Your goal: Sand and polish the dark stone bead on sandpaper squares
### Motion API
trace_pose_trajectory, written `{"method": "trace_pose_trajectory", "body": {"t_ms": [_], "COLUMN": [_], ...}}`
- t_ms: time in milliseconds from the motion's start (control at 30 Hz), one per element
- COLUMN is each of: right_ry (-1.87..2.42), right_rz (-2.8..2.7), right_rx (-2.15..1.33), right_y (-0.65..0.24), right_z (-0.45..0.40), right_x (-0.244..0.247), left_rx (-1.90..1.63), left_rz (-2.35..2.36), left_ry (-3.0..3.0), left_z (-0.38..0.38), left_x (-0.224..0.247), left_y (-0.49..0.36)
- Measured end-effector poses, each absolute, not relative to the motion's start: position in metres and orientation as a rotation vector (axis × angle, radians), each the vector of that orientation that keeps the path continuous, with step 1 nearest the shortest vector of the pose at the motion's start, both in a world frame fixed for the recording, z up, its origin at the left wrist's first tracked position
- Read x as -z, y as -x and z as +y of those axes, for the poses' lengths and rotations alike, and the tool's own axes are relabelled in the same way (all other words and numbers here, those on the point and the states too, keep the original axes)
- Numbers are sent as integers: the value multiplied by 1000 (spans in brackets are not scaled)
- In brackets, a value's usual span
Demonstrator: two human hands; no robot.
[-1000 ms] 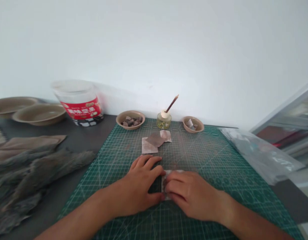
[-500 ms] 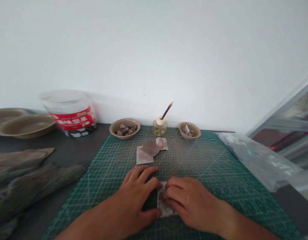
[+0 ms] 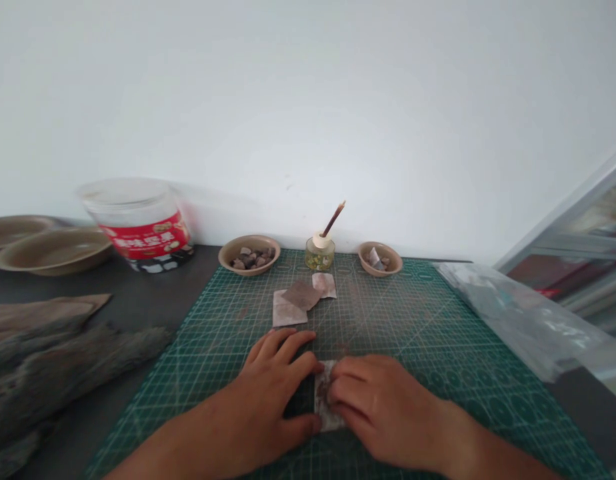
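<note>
Left hand: the left hand (image 3: 268, 387) lies palm down on the mat, fingers slightly curled and fairly wide apart, with the thumb and fingertips at the left edge of the folded paper piece (image 3: 325, 398). Whether it is gripping the paper or only touching it, I cannot tell.

Right hand: the right hand (image 3: 383, 408) has its fingers close together and lying across the right part of the paper, holding it down against the mat.

Folded paper: one pale, brown-flecked piece, upright in the view and between the two hands, partly covered by the right fingers.

Mat: one green cutting mat (image 3: 418, 313) with a printed grid lies under the hands, on a dark tabletop (image 3: 138, 293).

Loose squares: three overlap just beyond the hands: one pale pink paper square (image 3: 288, 312), one brown square (image 3: 302, 295) and one pale square (image 3: 324, 285).

Right side: one crumpled clear plastic bag (image 3: 518, 320) lies partly on the mat.

Left side: a heap of rough grey-brown strips (image 3: 63, 363), perhaps bark, though the view is too soft to be sure, lies on the tabletop beside one flat tan piece (image 3: 38, 313).

Far row: two small tan bowls sit on the mat's far edge, one holding stones (image 3: 249, 255), the other paper scraps (image 3: 380, 259). Between them stands one glass jar (image 3: 319, 255) with one brown stick (image 3: 334, 219).

Far left: two wide tan bowls (image 3: 53, 252) sit beside one clear tub with a red label (image 3: 138, 227).
</note>
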State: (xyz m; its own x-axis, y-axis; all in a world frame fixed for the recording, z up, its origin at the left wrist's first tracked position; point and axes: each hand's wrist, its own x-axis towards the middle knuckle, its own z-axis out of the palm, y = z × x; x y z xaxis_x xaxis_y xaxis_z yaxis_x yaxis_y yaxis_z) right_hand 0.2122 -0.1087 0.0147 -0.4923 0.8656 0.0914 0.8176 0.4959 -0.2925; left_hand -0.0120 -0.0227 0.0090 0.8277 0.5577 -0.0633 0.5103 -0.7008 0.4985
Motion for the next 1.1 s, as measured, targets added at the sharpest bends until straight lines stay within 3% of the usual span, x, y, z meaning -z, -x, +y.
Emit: {"method": "trace_pose_trajectory", "body": {"t_ms": [233,400,567,1100], "right_ry": [1575,1374,1561,1350], "right_rz": [-2376,-2512,-2349,-2516], "right_rx": [-295,-373,-366,-393], "right_y": [-218,-215,-220,-225], "right_z": [-104,-107,-104,-102], "right_x": [-14,-14,-14,-17], "left_rx": [-143,-141,-161,-157], "left_rz": [763,749,747,720], "left_ry": [-2548,-2550,-2553,-2577], "left_z": [-21,-22,-23,-23], "left_x": [-8,-9,-11,-9], "left_y": [11,11,10,9]}}
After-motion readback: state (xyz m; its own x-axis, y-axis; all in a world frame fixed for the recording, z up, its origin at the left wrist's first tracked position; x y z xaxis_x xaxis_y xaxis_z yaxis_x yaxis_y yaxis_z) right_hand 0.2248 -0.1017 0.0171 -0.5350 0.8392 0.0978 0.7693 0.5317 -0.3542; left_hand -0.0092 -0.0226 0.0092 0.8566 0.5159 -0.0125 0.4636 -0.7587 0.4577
